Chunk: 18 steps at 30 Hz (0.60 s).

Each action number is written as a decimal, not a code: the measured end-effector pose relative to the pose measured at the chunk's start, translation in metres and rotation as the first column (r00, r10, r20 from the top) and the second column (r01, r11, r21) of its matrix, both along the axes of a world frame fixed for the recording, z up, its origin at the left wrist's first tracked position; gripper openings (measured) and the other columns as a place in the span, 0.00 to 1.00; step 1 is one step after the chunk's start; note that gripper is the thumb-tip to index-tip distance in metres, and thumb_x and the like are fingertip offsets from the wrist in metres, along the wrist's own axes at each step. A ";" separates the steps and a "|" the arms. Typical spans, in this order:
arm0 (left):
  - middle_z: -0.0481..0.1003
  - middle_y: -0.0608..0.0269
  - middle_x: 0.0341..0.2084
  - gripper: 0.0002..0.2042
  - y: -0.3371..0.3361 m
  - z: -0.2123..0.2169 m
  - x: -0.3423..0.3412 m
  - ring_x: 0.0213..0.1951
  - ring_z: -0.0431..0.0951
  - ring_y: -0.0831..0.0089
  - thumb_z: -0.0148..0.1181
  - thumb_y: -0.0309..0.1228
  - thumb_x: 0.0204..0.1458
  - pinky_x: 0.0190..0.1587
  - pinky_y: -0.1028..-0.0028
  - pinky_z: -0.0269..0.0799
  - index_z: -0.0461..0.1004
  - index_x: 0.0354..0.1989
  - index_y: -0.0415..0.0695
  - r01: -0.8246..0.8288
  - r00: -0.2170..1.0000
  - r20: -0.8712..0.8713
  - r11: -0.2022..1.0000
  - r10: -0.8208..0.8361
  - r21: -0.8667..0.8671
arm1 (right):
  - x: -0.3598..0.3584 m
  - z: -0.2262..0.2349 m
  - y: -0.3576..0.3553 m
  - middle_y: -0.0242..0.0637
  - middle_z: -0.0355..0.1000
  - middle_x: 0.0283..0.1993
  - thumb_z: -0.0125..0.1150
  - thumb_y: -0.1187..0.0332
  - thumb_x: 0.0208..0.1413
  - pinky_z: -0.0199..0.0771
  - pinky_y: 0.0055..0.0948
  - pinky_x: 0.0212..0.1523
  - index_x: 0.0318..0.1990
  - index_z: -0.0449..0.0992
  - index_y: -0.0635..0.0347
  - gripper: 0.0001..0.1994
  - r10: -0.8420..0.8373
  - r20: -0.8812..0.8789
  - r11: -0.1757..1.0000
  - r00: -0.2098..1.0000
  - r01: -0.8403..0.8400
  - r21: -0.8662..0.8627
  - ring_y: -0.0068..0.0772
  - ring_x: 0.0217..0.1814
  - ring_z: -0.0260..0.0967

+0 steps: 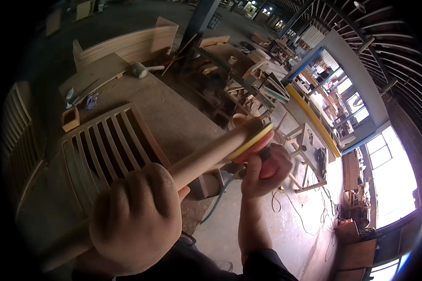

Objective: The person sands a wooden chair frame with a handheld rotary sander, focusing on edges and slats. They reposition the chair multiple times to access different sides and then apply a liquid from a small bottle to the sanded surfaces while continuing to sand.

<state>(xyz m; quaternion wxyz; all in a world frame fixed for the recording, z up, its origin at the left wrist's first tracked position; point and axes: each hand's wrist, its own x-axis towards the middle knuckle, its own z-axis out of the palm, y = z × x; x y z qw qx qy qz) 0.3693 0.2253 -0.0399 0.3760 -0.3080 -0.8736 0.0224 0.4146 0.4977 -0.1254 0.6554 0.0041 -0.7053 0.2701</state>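
Observation:
A long, rounded wooden leg [204,150] slants across the view from lower left to upper middle. Wrapped round its nearer part, my left hand [136,218] grips it with the knuckles up. My right hand [266,172] is closed on a red sander [270,164] with a yellow pad edge [249,144]. The pad lies along the right side of the leg near its far end. A teal hose [219,200] hangs below the sander. My palm and fingers partly hide the sander's body.
A slatted wooden panel [110,140] lies on the workbench [166,105] to the left. A mallet [139,70], a small wooden box [71,119] and a board [98,75] rest farther back. Right of me stand a wooden frame stand [309,154] and cables [295,213] on the floor.

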 end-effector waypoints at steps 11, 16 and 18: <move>0.81 0.58 0.43 0.25 -0.008 0.004 0.003 0.39 0.81 0.68 0.51 0.49 0.71 0.38 0.70 0.79 0.74 0.66 0.42 0.127 0.988 -0.089 0.992 -0.128 -0.018 | -0.043 0.223 0.011 0.35 0.79 0.40 0.78 0.54 0.54 0.78 0.32 0.45 0.43 0.81 0.56 0.18 -0.253 0.936 0.915 0.245 -0.252 0.314 0.32 0.42 0.77; 0.81 0.54 0.49 0.23 -0.009 0.014 0.004 0.44 0.85 0.64 0.56 0.40 0.70 0.39 0.68 0.81 0.72 0.69 0.45 0.250 0.968 0.047 0.968 -0.248 -0.023 | -0.104 0.250 0.004 0.34 0.80 0.41 0.76 0.46 0.54 0.79 0.33 0.37 0.41 0.82 0.54 0.22 -0.396 0.900 0.861 -0.182 -0.416 0.294 0.31 0.40 0.78; 0.81 0.56 0.45 0.20 -0.008 0.018 0.002 0.41 0.84 0.65 0.55 0.40 0.70 0.37 0.69 0.80 0.74 0.65 0.44 0.262 0.965 0.022 0.965 -0.262 -0.018 | -0.127 0.248 0.008 0.34 0.80 0.40 0.76 0.47 0.53 0.80 0.34 0.35 0.42 0.83 0.55 0.21 -0.399 0.872 0.849 -0.285 -0.473 0.234 0.32 0.39 0.78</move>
